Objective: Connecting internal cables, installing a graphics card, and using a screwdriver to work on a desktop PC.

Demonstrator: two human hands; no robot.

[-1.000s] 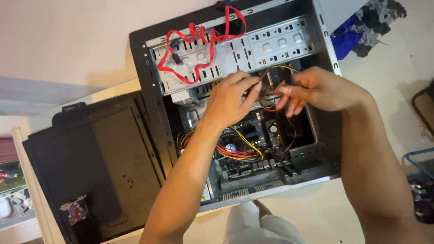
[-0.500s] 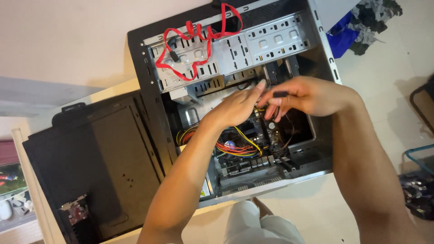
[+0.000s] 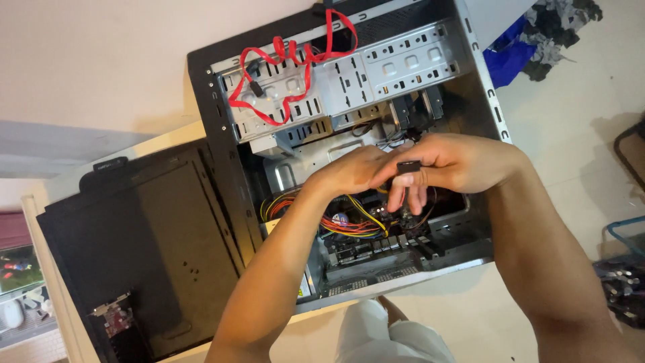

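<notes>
An open computer case (image 3: 215, 107) lies on its side on a pale table, its inside facing up. Both my hands meet over its middle. My right hand (image 3: 457, 165) pinches a small black cable connector (image 3: 408, 166) between thumb and fingers. My left hand (image 3: 349, 171) touches the same connector from the left, fingers closed around its end. Beneath them lie bundled red, yellow and orange wires (image 3: 336, 218) and the motherboard (image 3: 376, 245). A red data cable (image 3: 289, 74) loops loose over the silver drive cage (image 3: 376, 70).
The case's black side panel (image 3: 141, 249) lies flat to the left on the table. A small red circuit card (image 3: 115, 314) sits at its lower corner. Blue and dark cloth (image 3: 531, 33) lies on the floor at upper right. My knee in pale trousers (image 3: 390, 336) is below.
Both hands have lifted out of the case's interior and come together, now holding the black connector up above the wires.
</notes>
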